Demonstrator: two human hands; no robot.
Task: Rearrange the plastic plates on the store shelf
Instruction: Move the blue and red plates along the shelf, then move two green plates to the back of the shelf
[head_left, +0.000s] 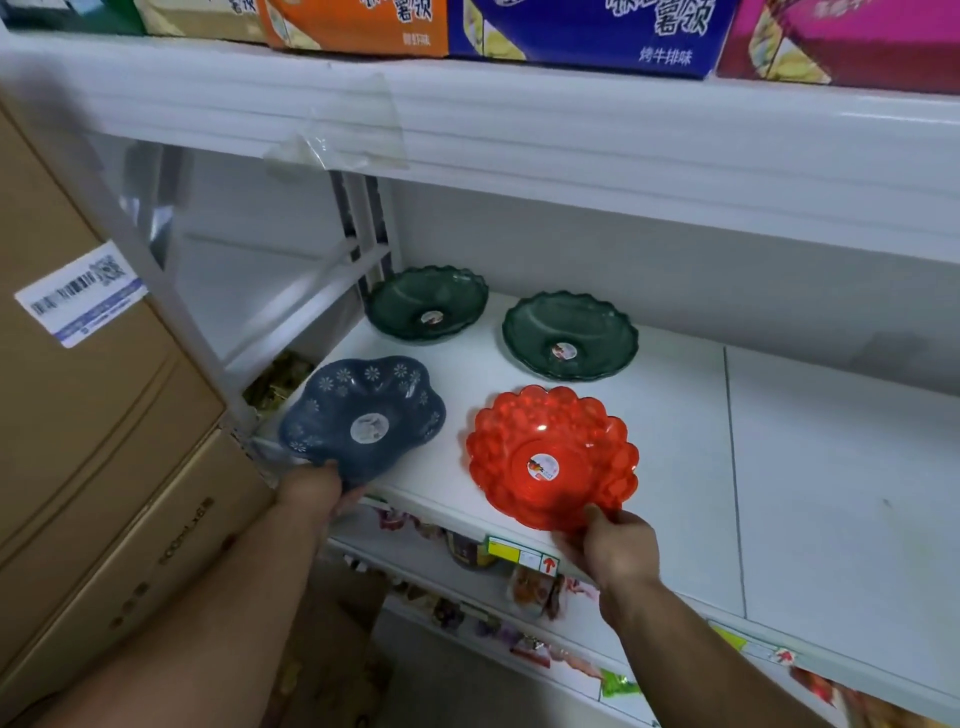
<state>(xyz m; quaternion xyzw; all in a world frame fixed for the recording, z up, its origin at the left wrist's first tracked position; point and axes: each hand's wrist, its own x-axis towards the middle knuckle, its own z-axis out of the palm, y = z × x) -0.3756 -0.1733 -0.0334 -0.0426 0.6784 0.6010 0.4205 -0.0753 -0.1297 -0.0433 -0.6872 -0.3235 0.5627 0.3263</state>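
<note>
Two bare forearms reach up from the bottom of the view, and each hand has a plate by its near rim. The right hand (618, 545) pinches the front edge of the red plate (551, 457), thumb on top and fingers curled under; the plate sits at the front of the white shelf (831, 467), its near rim just over the lip. The left hand (314, 491) grips the near edge of the blue flowered plate (363, 415) at the shelf's front left corner, tipped slightly. Both plates lie straight ahead of the fingers, side by side and apart. Behind them, two green plates (427, 303) (570, 335) rest near the back wall. Cardboard boxes (104, 415) stand to the left. Whichever plate moves next, it looks like a push or lift away from the person.
</note>
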